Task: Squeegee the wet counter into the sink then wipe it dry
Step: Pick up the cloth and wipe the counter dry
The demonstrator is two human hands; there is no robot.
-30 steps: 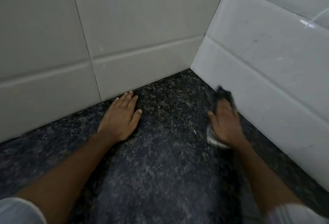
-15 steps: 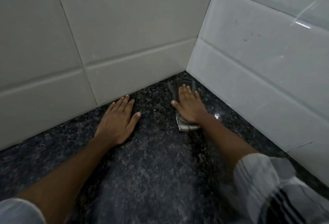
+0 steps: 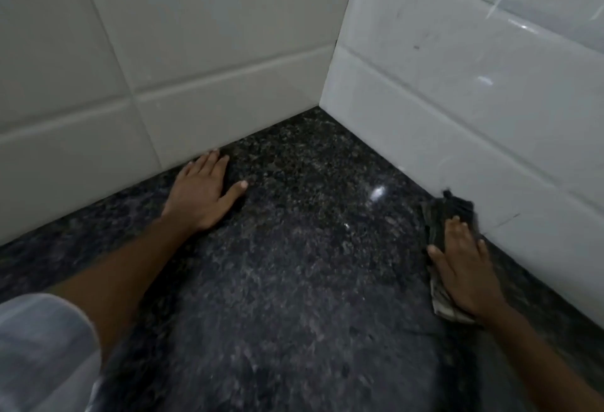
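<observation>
Dark granite counter (image 3: 294,280), left hand (image 3: 202,195) flat, fingers spread, empty; right hand (image 3: 464,267) flat atop cloth (image 3: 447,212).

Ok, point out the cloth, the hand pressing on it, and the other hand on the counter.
cloth (image 3: 452,210): head view, dark far end showing past the fingers.
right hand (image 3: 464,267): head view, back of the hand, flat on the cloth.
left hand (image 3: 202,194): head view, back of the hand, palm down on the counter.

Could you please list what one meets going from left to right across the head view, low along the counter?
Pale sleeve → left hand flat on the counter → bright glint → right hand pressing the cloth → right tiled wall.
</observation>
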